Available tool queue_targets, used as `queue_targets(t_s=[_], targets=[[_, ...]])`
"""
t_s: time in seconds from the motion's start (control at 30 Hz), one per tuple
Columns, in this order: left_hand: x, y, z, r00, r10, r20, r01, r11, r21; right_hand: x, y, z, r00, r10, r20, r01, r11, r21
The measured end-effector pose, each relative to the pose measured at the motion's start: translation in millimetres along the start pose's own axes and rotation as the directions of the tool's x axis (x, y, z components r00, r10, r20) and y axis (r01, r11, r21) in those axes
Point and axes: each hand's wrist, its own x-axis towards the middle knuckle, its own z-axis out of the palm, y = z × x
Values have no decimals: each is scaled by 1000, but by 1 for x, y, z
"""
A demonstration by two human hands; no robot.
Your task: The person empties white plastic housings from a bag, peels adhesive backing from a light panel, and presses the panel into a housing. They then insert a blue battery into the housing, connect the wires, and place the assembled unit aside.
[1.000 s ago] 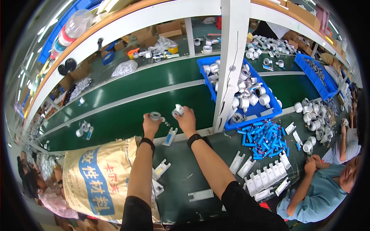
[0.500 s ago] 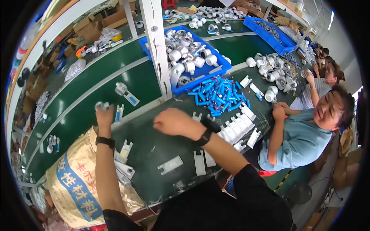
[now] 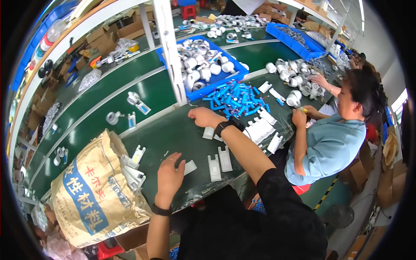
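My left hand (image 3: 170,175), its fingers stretched and apart, is over the near table edge, beside a flat white plastic piece (image 3: 189,167) that it partly hides. Over the middle of the table, left of a pile of blue battery cells (image 3: 238,99), is my right hand (image 3: 206,118). Its fingers are curled under; whatever they hold, if anything, is hidden. Two white notched plastic housings (image 3: 213,167) lie side by side below my right forearm. On the green belt rest a round white part (image 3: 112,118) and a narrow white housing with a blue cell (image 3: 131,121).
A paper sack (image 3: 86,195) stands at left, white housings (image 3: 131,171) beside it. A white post (image 3: 172,56) rises beyond the table, near a blue crate (image 3: 236,78) of white parts. More white housings (image 3: 260,129) are lined up at right, near a co-worker in a blue-green top (image 3: 331,143).
My left hand has left the round white part on the belt and come back to the near table edge. My right hand stays over the table. The co-worker's head has turned.
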Motion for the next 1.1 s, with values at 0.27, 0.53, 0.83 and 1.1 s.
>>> queue_targets(t_s=[0.27, 0.53, 0.83, 1.1], targets=[[9, 29, 26, 996, 81, 29, -81, 997, 18, -134, 39, -100, 864, 54, -500, -78, 997, -29], [-30, 20, 36, 995, 5, -104, -20, 990, -140, -190, 165, -135, 456, 640, -618, -770, 632, 86], [-67, -17, 19, 939, -116, -324, 131, 991, 25, -163, 190, -143, 516, 761, -393, -847, 523, -98], [-44, 39, 21, 983, -60, -173, 20, 975, -223, -200, 29, -126, 852, 497, -163, 62, 212, 975]])
